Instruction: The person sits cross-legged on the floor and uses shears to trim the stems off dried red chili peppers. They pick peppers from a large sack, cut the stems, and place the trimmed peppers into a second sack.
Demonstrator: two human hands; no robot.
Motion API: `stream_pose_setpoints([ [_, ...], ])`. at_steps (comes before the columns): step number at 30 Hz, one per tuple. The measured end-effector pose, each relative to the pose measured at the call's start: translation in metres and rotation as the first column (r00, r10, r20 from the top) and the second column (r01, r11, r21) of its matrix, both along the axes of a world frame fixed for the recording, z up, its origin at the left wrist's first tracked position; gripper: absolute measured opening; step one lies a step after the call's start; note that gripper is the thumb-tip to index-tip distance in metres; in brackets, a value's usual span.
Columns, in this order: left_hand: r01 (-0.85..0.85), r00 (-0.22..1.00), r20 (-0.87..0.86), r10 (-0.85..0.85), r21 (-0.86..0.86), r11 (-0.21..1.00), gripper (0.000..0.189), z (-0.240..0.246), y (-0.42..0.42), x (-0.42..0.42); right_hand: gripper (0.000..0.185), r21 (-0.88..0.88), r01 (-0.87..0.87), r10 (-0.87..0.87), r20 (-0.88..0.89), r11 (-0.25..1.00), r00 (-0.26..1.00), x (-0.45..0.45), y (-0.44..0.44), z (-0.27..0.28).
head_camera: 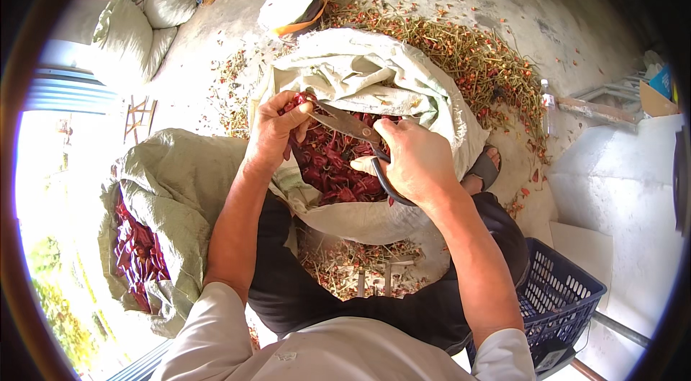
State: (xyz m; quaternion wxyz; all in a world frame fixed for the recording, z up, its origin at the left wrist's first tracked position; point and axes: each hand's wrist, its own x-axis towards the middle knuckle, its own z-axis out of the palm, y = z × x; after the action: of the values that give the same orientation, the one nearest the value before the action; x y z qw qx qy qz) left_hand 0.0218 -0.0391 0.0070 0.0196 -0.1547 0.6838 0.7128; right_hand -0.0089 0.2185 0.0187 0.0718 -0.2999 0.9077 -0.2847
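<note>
My left hand [275,124] pinches a small bunch of dried red chili peppers [296,102] at the upper left of a white woven sack's mouth. In my right hand [413,157] is a pair of scissors [348,124] with black handles and worn, rust-brown blades. The blade tips reach the bunch beside my left thumb; whether they are apart there is hard to tell. Beneath both hands stands the white woven sack [372,227], its rim folded down. Dark red chili peppers [337,165] fill its opening.
Cut stems and caps [459,51] litter the concrete floor behind the sack. To my left leans a greenish woven sack [173,181] of chilies. A navy plastic basket [561,278] stands at my right. Farther off are a round white-topped container [289,5], a plastic bottle [548,108] and full sacks [127,38].
</note>
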Motion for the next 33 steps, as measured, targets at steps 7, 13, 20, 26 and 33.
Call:
stream_pose_setpoints([
  [7,0.160,0.985,0.060,-0.164,0.069,0.985,0.015,0.009,0.006,0.004,0.053,-0.004,0.011,-0.011,-0.022,1.000,1.000,0.002,-0.004,-0.004],
  [13,0.201,0.974,0.084,-0.209,0.093,0.975,0.018,0.015,0.009,0.006,0.049,-0.013,-0.013,0.014,0.034,1.000,0.999,0.008,-0.008,-0.007],
  [20,0.233,0.966,0.120,-0.228,-0.031,0.972,0.019,0.011,-0.001,0.009,0.046,-0.279,0.367,-0.139,0.597,0.887,0.790,0.004,-0.005,0.007],
  [26,0.124,0.992,0.033,-0.121,-0.107,0.987,0.016,-0.001,-0.023,0.006,0.052,-0.352,0.406,-0.277,0.362,0.844,0.890,-0.022,0.032,0.022],
  [33,0.036,0.998,-0.043,-0.045,-0.197,0.980,0.018,-0.008,-0.016,0.002,0.057,-0.006,0.052,-0.052,-0.020,0.999,0.998,0.007,0.005,-0.008],
])
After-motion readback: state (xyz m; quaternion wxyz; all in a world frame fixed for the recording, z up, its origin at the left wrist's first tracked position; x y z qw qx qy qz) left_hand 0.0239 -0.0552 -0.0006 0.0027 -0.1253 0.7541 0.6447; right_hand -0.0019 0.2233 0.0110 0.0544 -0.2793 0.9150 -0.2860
